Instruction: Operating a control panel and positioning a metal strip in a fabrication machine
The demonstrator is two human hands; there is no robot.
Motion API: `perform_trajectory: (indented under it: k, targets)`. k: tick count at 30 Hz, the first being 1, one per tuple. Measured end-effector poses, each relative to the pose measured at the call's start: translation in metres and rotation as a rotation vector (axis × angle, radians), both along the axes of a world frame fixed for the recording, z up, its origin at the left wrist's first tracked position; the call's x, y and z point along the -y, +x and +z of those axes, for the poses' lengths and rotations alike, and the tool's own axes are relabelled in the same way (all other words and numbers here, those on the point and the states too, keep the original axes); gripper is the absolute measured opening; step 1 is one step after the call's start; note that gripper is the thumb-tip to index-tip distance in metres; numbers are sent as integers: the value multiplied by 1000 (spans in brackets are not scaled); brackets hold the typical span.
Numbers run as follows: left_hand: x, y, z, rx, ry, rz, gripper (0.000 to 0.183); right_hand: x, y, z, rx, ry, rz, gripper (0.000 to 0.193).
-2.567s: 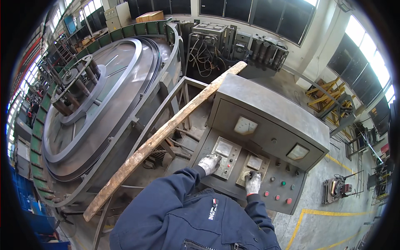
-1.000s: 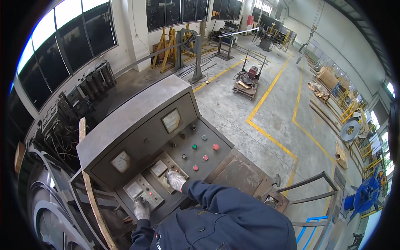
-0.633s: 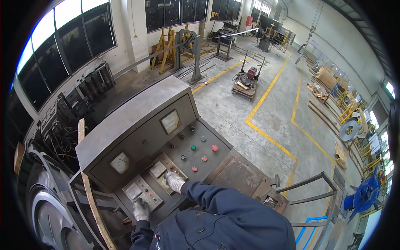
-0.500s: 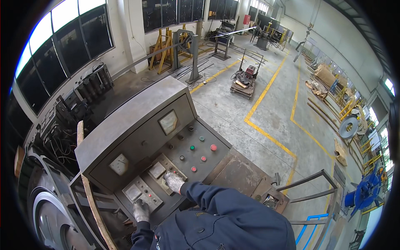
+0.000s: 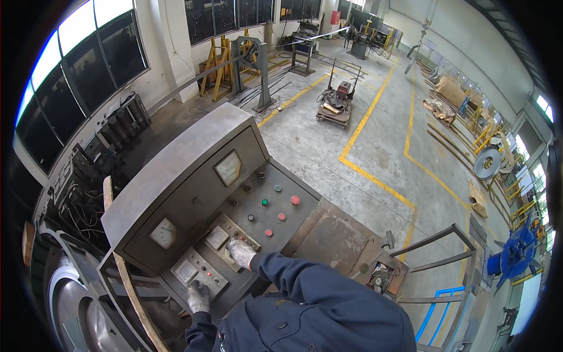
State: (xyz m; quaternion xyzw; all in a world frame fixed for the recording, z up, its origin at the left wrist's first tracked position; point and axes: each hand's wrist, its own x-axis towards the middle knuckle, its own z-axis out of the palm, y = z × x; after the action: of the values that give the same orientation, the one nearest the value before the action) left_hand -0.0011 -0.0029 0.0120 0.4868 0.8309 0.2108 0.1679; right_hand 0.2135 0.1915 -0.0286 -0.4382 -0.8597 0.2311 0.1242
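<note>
Gloved left hand (image 5: 199,296) curls over the left panel (image 5: 199,272), right hand (image 5: 241,253) over the right panel (image 5: 226,229), both on a grey console (image 5: 176,154); whether either grips anything is hidden. Seemingly adjusting controls; this calls for small finger movements.

You can read no words or numbers clearly here. On your control box (image 5: 170,170), the left dial (image 5: 163,233) and right dial (image 5: 228,168) carry markings too small to make out, as do the left meter (image 5: 185,271) and right meter (image 5: 217,237) on its sloping face. Your jacket (image 5: 334,308), on the box's near side, bears an illegible pale mark.
</note>
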Motion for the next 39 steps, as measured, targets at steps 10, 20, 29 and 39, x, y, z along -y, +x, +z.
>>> perform_trajectory:
  k: [10,20,29,39]
  targets:
    - [-1,-4,-8,-25,21,-5,33,0,2,-4,-126,60,-1,17]
    - [-4,7,7,-61,28,-15,29,-3,3,-10,-123,59,-13,13]
    - [-2,5,-1,-20,108,18,30,3,3,4,-57,78,14,17]
    - [-1,10,-5,-76,112,86,25,-8,4,-8,-125,-14,130,18]
